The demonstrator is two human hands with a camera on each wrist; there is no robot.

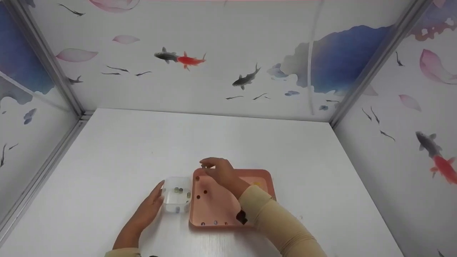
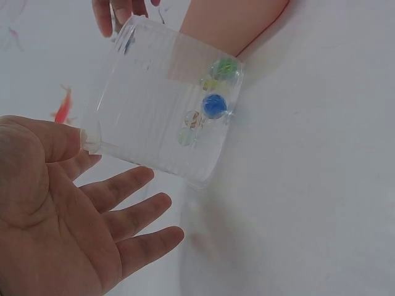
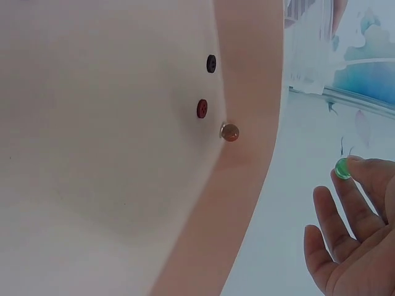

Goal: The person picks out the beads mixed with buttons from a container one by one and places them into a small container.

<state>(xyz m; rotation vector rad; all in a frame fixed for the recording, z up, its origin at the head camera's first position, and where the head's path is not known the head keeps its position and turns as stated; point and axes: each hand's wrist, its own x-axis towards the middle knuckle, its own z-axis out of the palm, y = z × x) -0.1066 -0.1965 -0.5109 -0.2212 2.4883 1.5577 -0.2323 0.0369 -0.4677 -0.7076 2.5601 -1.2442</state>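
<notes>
My right hand (image 1: 222, 174) is over the far left corner of the pink tray (image 1: 221, 210). In the right wrist view its thumb and forefinger pinch a green marble (image 3: 343, 168), while the other fingers are held apart from it. A brownish marble (image 3: 229, 132) lies at the tray's corner, near a red button (image 3: 202, 108) and a dark button (image 3: 212, 63). My left hand (image 1: 148, 208) is beside the clear plastic container (image 2: 142, 92), its thumb at the rim and its fingers spread along the side. Inside are several marbles, among them a blue marble (image 2: 215, 106) and a green one.
The container stands against the tray's left side on the white table (image 1: 117, 160). Several small pieces lie along the tray's near edge, and a yellow piece (image 1: 256, 184) is at its far right, partly behind my right sleeve (image 1: 282, 223). Printed panels (image 1: 214, 28) enclose the table.
</notes>
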